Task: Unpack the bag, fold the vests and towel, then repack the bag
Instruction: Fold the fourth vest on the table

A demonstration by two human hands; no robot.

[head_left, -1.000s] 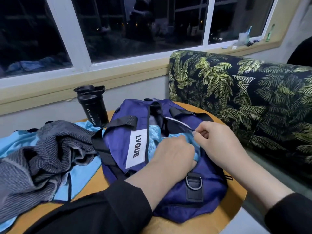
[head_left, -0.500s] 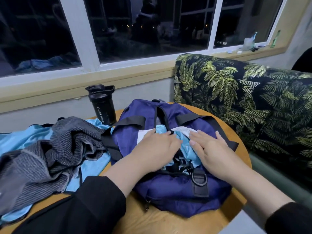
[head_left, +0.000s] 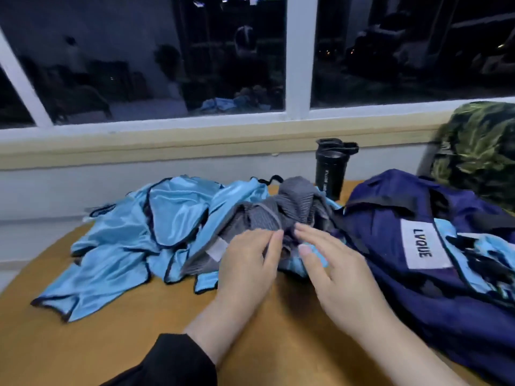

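So from the head cam, which was the only view I had: both hands were out over the heap of laundry in the middle of the round wooden desk. The left hand had its fingers lying close together and slightly bent, tips resting on the grey towel, right by its little white tag; I couldn't tell if it was actually pinching the cloth or just touching. The right hand had its fingers straight and a bit spread, tips just at the towel's edge, holding nothing that I could see. The towel sat crumpled on top of the light blue vests, which were spread in a loose pile toward the left, so my guess was it had to come off first before any vest could be flattened. The navy bag sat at the right edge of the desk, well clear of the folding space, mouth open with more blue fabric poking out by the LVQUE label, so unpacking didn't look finished to me. A black sport bottle stood upright behind the pile near the wall, out of the way. Nothing was folded yet, far as I could judge.
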